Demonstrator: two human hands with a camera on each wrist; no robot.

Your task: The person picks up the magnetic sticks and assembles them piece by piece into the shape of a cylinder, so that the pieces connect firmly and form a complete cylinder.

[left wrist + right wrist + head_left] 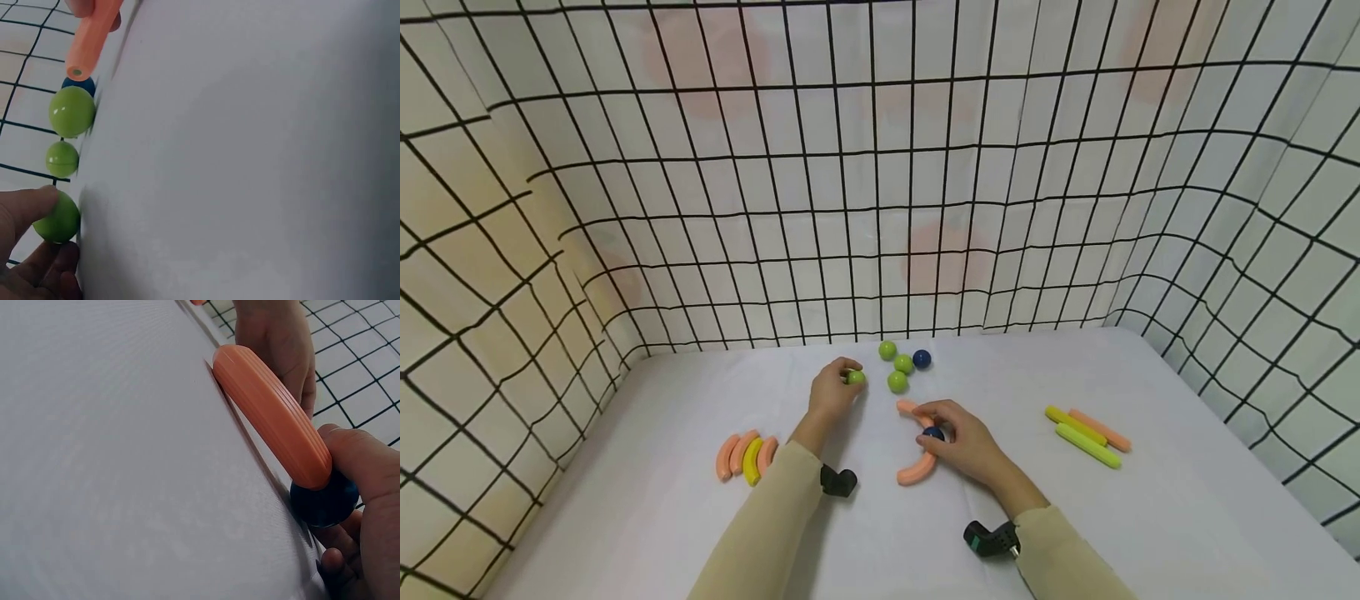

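Left hand (pixel 835 390), just left of centre in the head view, has thumb and fingers curled round a green ball (pixel 856 377) resting on the white table (pixel 1150 517); the left wrist view confirms the thumb on top of this ball (pixel 57 219) at the lower left of that frame, with fingertips beneath it. Right hand (pixel 964 440), at centre of the head view, pinches a dark blue ball (pixel 934 433) between thumb and curled fingers; the right wrist view shows this ball (pixel 324 500) at the lower right, touching the end of a curved orange piece (pixel 275 419). In the head view, curved orange pieces (pixel 917 471) form an arc running above and below the right hand, in contact with the table. Three loose green balls (pixel 898 382) and a second dark blue ball (pixel 922 359) sit in a cluster just above and between the two hands, near the rear edge of the table. At lower left lies a row of short curved pieces (pixel 747 455), three orange and one yellow, side by side. At right, well apart from the hands, lie three straight sticks (pixel 1086 437), two yellow-green and one orange. Behind and to both sides stands a white cloth backdrop with a black grid (pixel 880 208). Both forearms wear beige sleeves (pixel 760 533).
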